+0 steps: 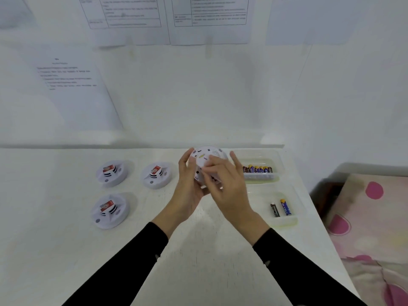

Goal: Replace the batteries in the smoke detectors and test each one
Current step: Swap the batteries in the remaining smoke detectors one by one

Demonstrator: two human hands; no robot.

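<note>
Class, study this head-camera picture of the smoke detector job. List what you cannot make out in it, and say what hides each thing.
- Held smoke detector, head view: its lower part is covered by the left hand and right hand; whether batteries sit inside cannot be told.
- Wall sheets: the text is blurred, and the tops are cut off by the upper edge.
- Far tray batteries: the labels are too small to read.
- Bedding: cut off by the right edge.

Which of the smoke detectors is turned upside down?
The smoke detector held in both hands, underside showing; the three on the table lie face up with red tags.
</note>
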